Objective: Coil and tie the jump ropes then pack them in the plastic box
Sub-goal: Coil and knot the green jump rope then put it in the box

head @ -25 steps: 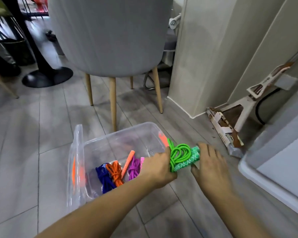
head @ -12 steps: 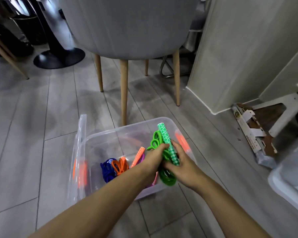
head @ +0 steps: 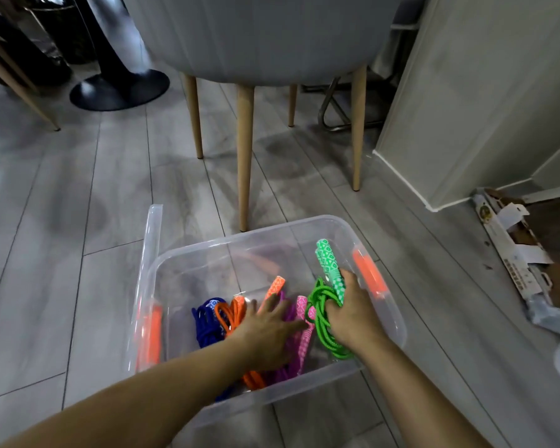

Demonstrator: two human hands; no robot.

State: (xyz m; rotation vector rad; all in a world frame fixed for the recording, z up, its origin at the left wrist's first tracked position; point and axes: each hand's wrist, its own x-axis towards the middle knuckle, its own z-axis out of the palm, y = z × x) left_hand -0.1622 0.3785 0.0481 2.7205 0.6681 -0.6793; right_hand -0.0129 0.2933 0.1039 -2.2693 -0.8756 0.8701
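Note:
A clear plastic box (head: 304, 223) with orange latches sits on the floor in front of me. Inside lie a coiled blue rope (head: 206, 324), an orange rope (head: 228, 313) and a purple-pink rope (head: 301, 331). My right hand (head: 353, 315) is inside the box at its right side, shut on the coiled green rope (head: 320, 318), whose green patterned handles (head: 328, 265) stick up toward the far wall. My left hand (head: 265, 331) lies flat with fingers spread on the orange and purple ropes.
The box's clear lid (head: 151, 253) stands on edge against its left side. A grey chair (head: 272, 37) on wooden legs stands just beyond the box. A wall corner (head: 434, 156) and flattened cardboard (head: 514, 250) are at the right, a black round base (head: 120, 90) far left.
Both hands carried the green rope from right of the box down into it. My left hand let go of the rope and now rests on the ropes in the box.

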